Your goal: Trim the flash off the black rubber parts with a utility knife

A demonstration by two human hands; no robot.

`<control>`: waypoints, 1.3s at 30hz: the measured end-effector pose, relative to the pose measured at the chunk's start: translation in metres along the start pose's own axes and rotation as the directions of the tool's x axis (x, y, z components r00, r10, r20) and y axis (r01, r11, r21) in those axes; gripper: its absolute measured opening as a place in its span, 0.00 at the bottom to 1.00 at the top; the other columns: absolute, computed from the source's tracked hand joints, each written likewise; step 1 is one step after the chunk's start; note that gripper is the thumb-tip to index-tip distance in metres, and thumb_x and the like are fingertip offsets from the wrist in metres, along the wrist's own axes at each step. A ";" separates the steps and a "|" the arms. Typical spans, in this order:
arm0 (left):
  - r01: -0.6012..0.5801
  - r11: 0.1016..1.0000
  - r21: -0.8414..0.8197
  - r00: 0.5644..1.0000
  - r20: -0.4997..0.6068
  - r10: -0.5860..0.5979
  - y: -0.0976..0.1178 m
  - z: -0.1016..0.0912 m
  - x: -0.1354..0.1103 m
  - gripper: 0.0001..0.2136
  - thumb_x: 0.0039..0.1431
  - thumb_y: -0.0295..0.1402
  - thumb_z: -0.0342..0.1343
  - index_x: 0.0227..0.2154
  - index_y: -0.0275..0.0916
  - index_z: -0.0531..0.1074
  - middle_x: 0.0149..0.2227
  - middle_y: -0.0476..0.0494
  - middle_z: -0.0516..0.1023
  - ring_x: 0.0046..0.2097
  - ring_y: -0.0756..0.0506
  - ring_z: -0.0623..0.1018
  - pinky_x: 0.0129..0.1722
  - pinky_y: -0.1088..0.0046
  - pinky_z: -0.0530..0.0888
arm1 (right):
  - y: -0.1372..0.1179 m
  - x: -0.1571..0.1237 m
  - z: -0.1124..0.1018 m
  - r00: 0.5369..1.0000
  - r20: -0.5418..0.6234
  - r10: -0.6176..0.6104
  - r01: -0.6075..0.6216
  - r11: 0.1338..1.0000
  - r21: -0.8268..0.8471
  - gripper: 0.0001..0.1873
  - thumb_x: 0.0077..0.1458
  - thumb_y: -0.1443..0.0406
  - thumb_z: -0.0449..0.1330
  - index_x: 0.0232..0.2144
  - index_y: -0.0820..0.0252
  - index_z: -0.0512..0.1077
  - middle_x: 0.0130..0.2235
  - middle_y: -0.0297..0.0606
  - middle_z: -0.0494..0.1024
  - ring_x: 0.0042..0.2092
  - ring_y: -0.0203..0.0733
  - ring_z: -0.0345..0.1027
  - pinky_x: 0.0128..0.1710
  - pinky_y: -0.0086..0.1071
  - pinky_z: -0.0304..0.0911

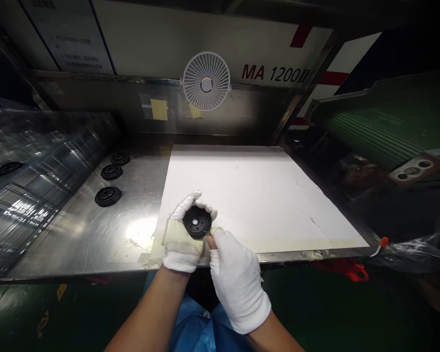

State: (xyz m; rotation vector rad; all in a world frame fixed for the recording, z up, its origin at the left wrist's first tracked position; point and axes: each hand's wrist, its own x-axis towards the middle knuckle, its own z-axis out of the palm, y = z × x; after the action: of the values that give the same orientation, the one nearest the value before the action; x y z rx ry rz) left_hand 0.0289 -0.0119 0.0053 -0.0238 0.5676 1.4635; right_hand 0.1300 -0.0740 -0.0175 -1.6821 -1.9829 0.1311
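Both my hands wear white gloves and meet over the front edge of a steel table [77, 239]. My left hand [183, 239] is curled around a round black ribbed part [197, 222] with a small centre hole, holding it face up. A band of yellowish tape wraps that glove. My right hand [238, 283] pinches at the part's lower right rim with thumb and forefinger; anything small between those fingers is hidden.
A white sheet [256, 195] covers the table's middle and right. Three more black round parts [108, 196] lie in a row at the left. Clear plastic bagging [33, 181] lies far left. A white fan [206, 87] hangs on the machine wall behind. Red scissors [346, 270] hang below the front edge.
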 end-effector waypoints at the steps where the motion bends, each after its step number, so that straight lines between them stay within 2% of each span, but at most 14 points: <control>1: -0.021 1.000 0.000 1.000 -0.009 0.021 -0.001 0.001 0.001 0.03 0.53 0.25 0.57 0.31 0.35 0.74 0.24 0.49 0.71 0.28 0.51 0.74 0.34 0.72 0.77 | -0.002 -0.001 0.001 1.000 -0.001 -0.006 0.006 1.000 0.007 0.12 0.65 0.62 0.48 0.29 0.54 0.65 0.25 0.31 0.69 0.25 0.39 0.59 0.27 0.34 0.44; 5: -0.098 0.995 0.013 0.995 -0.008 0.098 -0.001 -0.001 0.000 0.05 0.53 0.25 0.56 0.33 0.36 0.74 0.25 0.49 0.72 0.30 0.51 0.75 0.39 0.70 0.77 | -0.007 -0.004 0.003 1.000 0.007 -0.020 0.020 1.000 0.021 0.12 0.65 0.64 0.48 0.28 0.55 0.64 0.26 0.31 0.70 0.25 0.39 0.59 0.27 0.34 0.43; 8: -0.018 0.996 0.092 0.999 0.045 0.014 0.004 -0.006 -0.003 0.10 0.54 0.27 0.55 0.39 0.34 0.75 0.31 0.42 0.76 0.37 0.44 0.78 0.41 0.61 0.77 | -0.005 -0.003 0.003 1.000 0.020 -0.018 0.018 0.999 0.042 0.11 0.65 0.63 0.48 0.29 0.54 0.65 0.27 0.31 0.71 0.26 0.39 0.61 0.28 0.33 0.45; 10: 0.052 0.992 0.116 0.996 0.071 -0.061 0.006 -0.010 -0.004 0.13 0.53 0.29 0.53 0.40 0.33 0.75 0.33 0.39 0.77 0.38 0.40 0.78 0.40 0.57 0.78 | -0.002 -0.001 0.002 1.000 0.012 -0.009 0.008 1.000 0.021 0.11 0.65 0.62 0.48 0.30 0.54 0.65 0.27 0.30 0.70 0.27 0.39 0.61 0.28 0.33 0.45; 12: 0.066 0.995 0.079 0.994 0.081 -0.073 0.006 -0.012 -0.002 0.12 0.52 0.28 0.53 0.39 0.32 0.75 0.30 0.40 0.76 0.35 0.42 0.77 0.38 0.59 0.78 | 0.000 0.000 0.001 1.000 0.001 0.001 -0.001 1.000 -0.010 0.11 0.65 0.62 0.49 0.30 0.53 0.65 0.27 0.30 0.70 0.26 0.39 0.60 0.28 0.34 0.44; 16: 0.020 1.000 -0.003 0.999 0.047 -0.020 0.002 -0.011 0.002 0.08 0.51 0.27 0.54 0.34 0.33 0.75 0.26 0.45 0.73 0.30 0.47 0.75 0.36 0.67 0.77 | -0.002 -0.002 0.002 1.000 0.002 -0.007 0.007 1.000 -0.017 0.12 0.66 0.62 0.48 0.29 0.53 0.64 0.26 0.30 0.69 0.25 0.40 0.59 0.28 0.35 0.43; 20: 0.010 0.999 -0.051 1.000 0.030 -0.009 0.000 -0.009 0.002 0.06 0.51 0.26 0.54 0.31 0.33 0.74 0.26 0.45 0.72 0.30 0.47 0.75 0.35 0.67 0.76 | -0.004 -0.005 0.004 1.000 0.029 -0.007 0.006 0.999 0.048 0.13 0.66 0.62 0.46 0.28 0.53 0.63 0.26 0.30 0.68 0.26 0.40 0.58 0.28 0.35 0.45; 23: 0.010 0.998 -0.064 0.999 0.049 -0.007 0.000 -0.011 0.001 0.06 0.52 0.26 0.53 0.31 0.33 0.74 0.27 0.45 0.73 0.31 0.47 0.75 0.37 0.67 0.76 | -0.002 -0.005 0.001 0.997 0.063 0.037 -0.046 0.989 0.139 0.14 0.67 0.59 0.45 0.29 0.54 0.63 0.28 0.31 0.69 0.27 0.39 0.59 0.28 0.34 0.46; 28: 0.027 0.997 -0.074 0.998 0.052 -0.023 0.001 -0.011 0.001 0.06 0.52 0.25 0.52 0.30 0.33 0.74 0.27 0.45 0.73 0.32 0.47 0.76 0.38 0.67 0.77 | 0.004 -0.004 -0.009 0.985 0.122 0.124 -0.158 0.933 0.324 0.17 0.67 0.56 0.44 0.29 0.54 0.63 0.28 0.31 0.69 0.29 0.38 0.61 0.29 0.32 0.50; 34: 0.031 0.998 -0.056 1.000 0.002 -0.031 0.001 -0.006 0.000 0.07 0.53 0.24 0.52 0.32 0.32 0.75 0.28 0.43 0.74 0.34 0.45 0.78 0.39 0.63 0.78 | 0.008 -0.005 -0.013 0.980 0.154 0.129 -0.188 0.855 0.484 0.16 0.66 0.54 0.45 0.31 0.54 0.66 0.29 0.33 0.71 0.31 0.39 0.62 0.32 0.30 0.56; 37: 0.031 0.999 -0.035 0.999 -0.044 -0.032 0.001 -0.002 -0.001 0.07 0.52 0.23 0.53 0.32 0.31 0.74 0.29 0.43 0.75 0.34 0.45 0.78 0.40 0.61 0.79 | 0.008 -0.004 -0.018 0.973 0.161 0.168 -0.231 0.780 0.581 0.18 0.65 0.52 0.46 0.32 0.56 0.67 0.31 0.35 0.72 0.33 0.39 0.65 0.35 0.30 0.58; 39: 0.016 1.000 -0.014 0.995 -0.095 -0.018 0.002 0.001 -0.001 0.07 0.51 0.22 0.53 0.33 0.31 0.74 0.30 0.41 0.76 0.34 0.44 0.78 0.40 0.59 0.79 | 0.008 -0.004 -0.025 0.957 0.166 0.239 -0.288 0.697 0.656 0.20 0.63 0.48 0.49 0.34 0.56 0.70 0.34 0.37 0.74 0.37 0.41 0.67 0.39 0.29 0.60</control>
State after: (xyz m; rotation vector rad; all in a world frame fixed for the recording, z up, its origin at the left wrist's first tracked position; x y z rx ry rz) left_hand 0.0272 -0.0121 0.0076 -0.1091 0.6337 1.4554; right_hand 0.1485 -0.0829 -0.0005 -1.4437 -1.4368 0.9187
